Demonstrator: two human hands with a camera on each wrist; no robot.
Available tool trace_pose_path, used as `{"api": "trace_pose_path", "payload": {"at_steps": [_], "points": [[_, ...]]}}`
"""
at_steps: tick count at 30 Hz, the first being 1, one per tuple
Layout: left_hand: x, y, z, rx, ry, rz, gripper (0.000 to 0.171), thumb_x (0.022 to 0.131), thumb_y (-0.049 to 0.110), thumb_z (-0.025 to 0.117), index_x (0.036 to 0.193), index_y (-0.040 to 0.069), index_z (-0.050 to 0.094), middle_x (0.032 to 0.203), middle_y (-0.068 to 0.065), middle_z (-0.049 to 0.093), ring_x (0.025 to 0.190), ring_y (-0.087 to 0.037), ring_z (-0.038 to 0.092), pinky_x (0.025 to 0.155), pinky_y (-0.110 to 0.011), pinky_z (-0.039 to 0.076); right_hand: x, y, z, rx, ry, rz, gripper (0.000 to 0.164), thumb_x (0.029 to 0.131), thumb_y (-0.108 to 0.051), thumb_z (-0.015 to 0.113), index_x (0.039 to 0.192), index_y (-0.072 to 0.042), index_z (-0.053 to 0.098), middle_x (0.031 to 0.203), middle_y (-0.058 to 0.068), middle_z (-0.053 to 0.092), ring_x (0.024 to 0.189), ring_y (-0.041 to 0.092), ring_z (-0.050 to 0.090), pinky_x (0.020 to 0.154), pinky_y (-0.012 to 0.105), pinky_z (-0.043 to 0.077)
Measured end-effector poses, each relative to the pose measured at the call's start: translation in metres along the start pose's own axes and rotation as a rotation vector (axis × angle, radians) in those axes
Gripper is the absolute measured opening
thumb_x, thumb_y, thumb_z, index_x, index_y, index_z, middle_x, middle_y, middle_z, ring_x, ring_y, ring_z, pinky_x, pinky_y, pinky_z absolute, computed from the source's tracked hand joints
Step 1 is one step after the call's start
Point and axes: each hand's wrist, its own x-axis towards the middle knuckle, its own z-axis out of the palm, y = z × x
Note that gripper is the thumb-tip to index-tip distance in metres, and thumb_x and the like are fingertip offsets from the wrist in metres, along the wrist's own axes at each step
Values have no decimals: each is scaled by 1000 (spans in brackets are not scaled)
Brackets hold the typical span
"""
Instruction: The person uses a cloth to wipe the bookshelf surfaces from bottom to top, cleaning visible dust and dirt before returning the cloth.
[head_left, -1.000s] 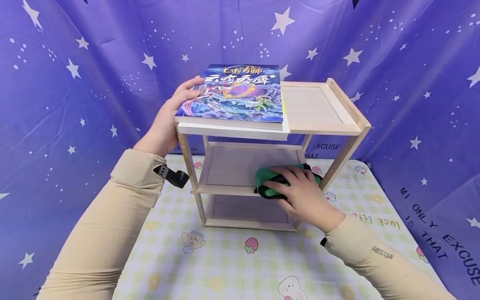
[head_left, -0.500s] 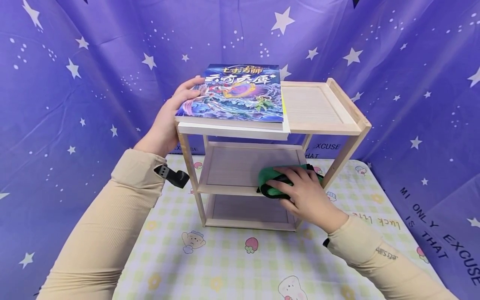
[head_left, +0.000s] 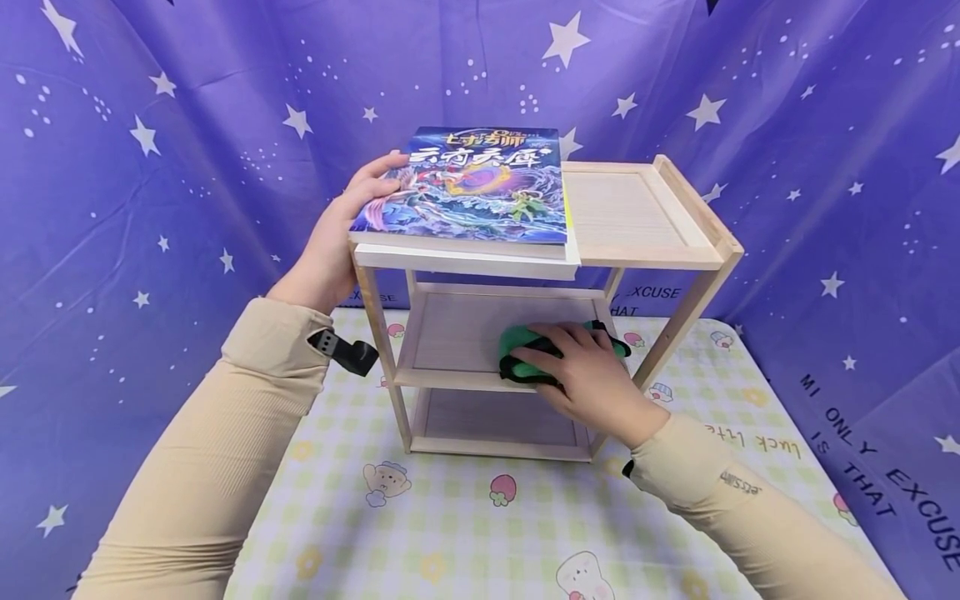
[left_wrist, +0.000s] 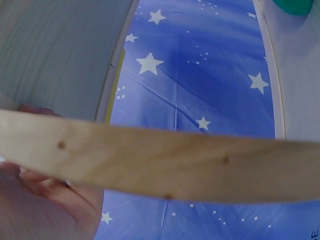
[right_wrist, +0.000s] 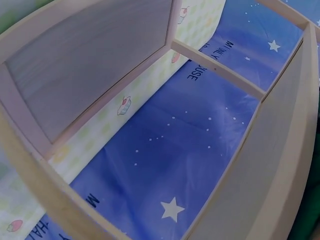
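Note:
My left hand (head_left: 330, 229) grips the upper left end of a small three-tier wooden shelf (head_left: 637, 208), its fingers over the left edge of a blue illustrated book (head_left: 465, 200). That book lies on a second book with white pages (head_left: 465, 260). In the left wrist view the left hand (left_wrist: 60, 210) is partly hidden behind a wooden post (left_wrist: 150, 162). On the middle tier, toward its right front, my right hand (head_left: 596, 387) holds a bunched green cloth (head_left: 517, 337) with black edging against the board. Only a dark green strip of cloth (right_wrist: 306, 212) shows in the right wrist view.
The shelf stands on a table with a checked, cartoon-print tablecloth (head_left: 420, 533). Purple star-patterned curtains (head_left: 225, 100) hang behind and at both sides. A bottom tier (head_left: 498, 421) lies below the middle one, and slim posts rise at the corners.
My right hand and the green cloth shifted slightly right along the middle tier, then back left and a little farther in. The left hand, books and shelf have stayed in place.

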Motion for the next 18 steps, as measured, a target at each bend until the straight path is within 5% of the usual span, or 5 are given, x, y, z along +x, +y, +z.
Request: {"api": "trace_pose_path", "payload": {"at_steps": [13, 18], "points": [[0, -1, 0, 4, -1, 5, 50, 96, 34, 48, 146, 36, 46, 161, 20, 21, 147, -17, 22, 119, -42, 21, 24, -10, 9, -5, 33, -46, 40, 92, -32, 69, 132, -27, 64, 140, 12, 55, 122, 37, 53, 88, 64, 45], [0, -1, 0, 4, -3, 5, 50, 96, 34, 47, 147, 36, 45, 161, 20, 21, 147, -17, 23, 119, -42, 21, 35, -14, 12, -13, -36, -15, 41, 95, -34, 65, 135, -29, 61, 145, 10, 51, 126, 36, 49, 88, 62, 43]]}}
